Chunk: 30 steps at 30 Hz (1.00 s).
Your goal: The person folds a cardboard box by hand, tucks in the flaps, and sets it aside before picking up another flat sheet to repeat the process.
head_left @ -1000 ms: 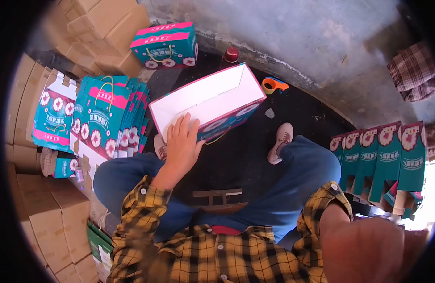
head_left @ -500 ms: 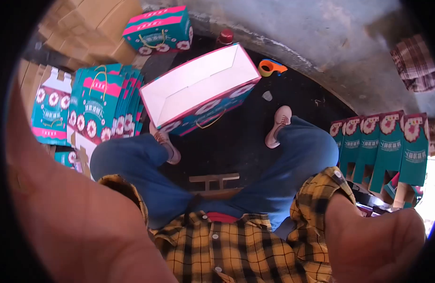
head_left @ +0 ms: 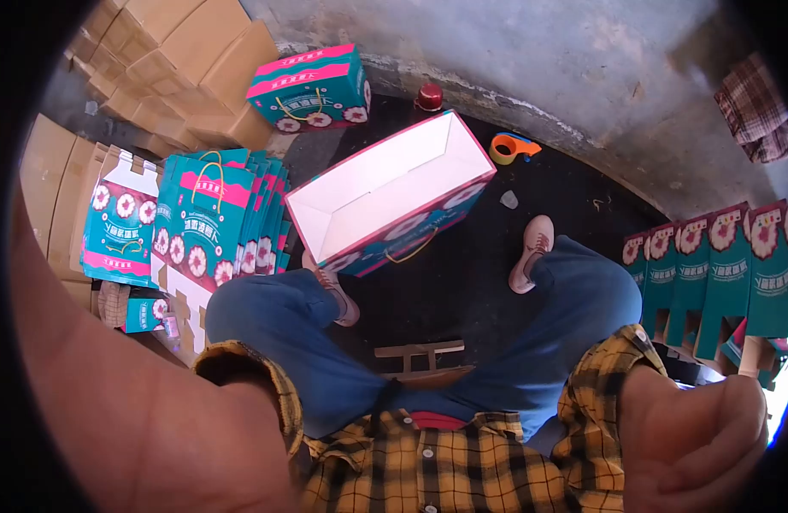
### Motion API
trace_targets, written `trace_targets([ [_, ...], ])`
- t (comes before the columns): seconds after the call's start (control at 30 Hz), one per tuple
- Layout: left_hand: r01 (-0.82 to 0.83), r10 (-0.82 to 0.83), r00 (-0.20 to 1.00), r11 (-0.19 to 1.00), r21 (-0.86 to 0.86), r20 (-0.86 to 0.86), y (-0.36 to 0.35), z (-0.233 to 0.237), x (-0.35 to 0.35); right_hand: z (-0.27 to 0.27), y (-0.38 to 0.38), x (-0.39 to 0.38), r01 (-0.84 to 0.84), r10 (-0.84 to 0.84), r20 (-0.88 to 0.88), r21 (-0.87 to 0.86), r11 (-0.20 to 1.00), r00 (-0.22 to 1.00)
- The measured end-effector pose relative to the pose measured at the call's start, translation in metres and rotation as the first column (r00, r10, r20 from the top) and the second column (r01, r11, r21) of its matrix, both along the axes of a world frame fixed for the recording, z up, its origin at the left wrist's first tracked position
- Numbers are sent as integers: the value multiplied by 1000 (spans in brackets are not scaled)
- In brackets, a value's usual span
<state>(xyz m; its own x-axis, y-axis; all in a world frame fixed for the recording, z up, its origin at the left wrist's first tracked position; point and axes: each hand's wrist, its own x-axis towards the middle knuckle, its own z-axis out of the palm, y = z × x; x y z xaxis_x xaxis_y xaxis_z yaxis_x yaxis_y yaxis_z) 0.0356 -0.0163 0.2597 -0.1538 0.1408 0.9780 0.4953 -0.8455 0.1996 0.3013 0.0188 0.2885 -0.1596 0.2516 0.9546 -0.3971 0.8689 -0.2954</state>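
Note:
My left hand (head_left: 138, 419) is raised very close to the camera and fills the lower left; its fingers run out of view. My right hand (head_left: 702, 436) is also held up near the camera at the lower right, looking bent, but its fingertips are hidden. Neither hand touches any box in view. Beyond them, between my feet, an open gift box (head_left: 394, 184), teal and pink outside and white inside, stands on the black floor mat with its mouth towards me. A yellow cord handle (head_left: 411, 246) hangs on its near side.
Folded teal cartons (head_left: 210, 214) lean at the left, by stacked brown cardboard boxes (head_left: 189, 60). A finished-looking gift box (head_left: 313, 90) stands at the back, near a red-capped object (head_left: 429, 96) and an orange tape dispenser (head_left: 514, 147). More teal cartons (head_left: 726, 274) line the right.
The whole view has shifted, so the boxes and floor appear lower and farther right. Both hands stay raised close to the camera. The open gift box keeps its place between my feet.

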Motion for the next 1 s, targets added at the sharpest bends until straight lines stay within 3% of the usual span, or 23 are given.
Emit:
trace_targets([
  [0.23, 3, -3, 1000, 1000, 1, -3, 5, -4, -6, 4, -2, -2, 56, -55, -25, 6, 998, 998],
  [0.3, -6, 6, 1000, 1000, -6, -5, 4, -4, -12, 7, -12, 30, 117, -102, 268, -40, 992, 958],
  [0.33, -5, 5, 1000, 1000, -10, -5, 2, -5, -12, -13, -20, 37, 117, -116, 105, 3, 993, 988],
  [0.43, 2, -2, 1000, 1000, -15, -9, -2, -6, -14, 23, -7, 55, -21, -16, 283, 128, 991, 959],
  [0.47, 2, -2, 1000, 1000, -15, -10, -4, -5, -13, -7, -3, 42, 139, -142, -4, 249, 958, 990],
  [0.53, 0, 0, 1000, 1000, -10, -6, -8, -2, -12, -20, 18, 31, 228, -207, -109, 235, 945, 972],
  [0.63, -20, 21, 1000, 997, -74, 20, -10, -8, -21, -50, 99, 45, 601, -596, -80, 75, 796, 799],
  [0.67, -45, 49, 998, 991, -127, 27, -6, -17, -29, -69, 130, 51, 677, -678, -2, 34, 735, 735],
  [0.7, -101, 108, 994, 971, -218, 19, -4, -29, -40, -76, 137, 24, 718, -704, 182, -18, 696, 687],
  [0.73, -154, 163, 987, 929, -338, 0, -1, -45, -49, -85, 140, -9, 759, -693, 365, -64, 648, 622],
  [0.77, -342, 270, 939, 780, -524, -211, 8, -71, -62, -100, 148, -18, 548, -352, 502, -323, 772, 790],
  [0.8, -285, 290, 949, 637, -716, -119, 15, -98, -68, -146, 197, -2, 661, -436, 650, -138, 737, 622],
  [0.83, -193, 333, 942, 464, -865, -32, 21, -128, -75, -176, 214, 0, 697, -381, 750, -145, 703, 541],
  [0.87, -180, 410, 911, 316, -931, -37, 31, -171, -94, -199, 226, 0, 677, -275, 803, -204, 707, 529],
  [0.9, -108, 354, 935, 221, -969, -23, 40, -217, -129, -218, 234, -1, 661, -157, 847, -266, 702, 508],
  [0.93, -38, 299, 954, 122, -992, 0, 46, -238, -143, -233, 236, -5, 617, -42, 825, -386, 686, 563],
  [0.97, -37, 304, 953, 130, -991, 4, 47, -263, -150, -245, 241, -7, 565, 70, 787, -499, 657, 613],
  [1.0, 199, 385, 903, 22, -980, 191, 46, -272, -142, -247, 241, -9, 581, 202, 794, -568, 583, 574],
])
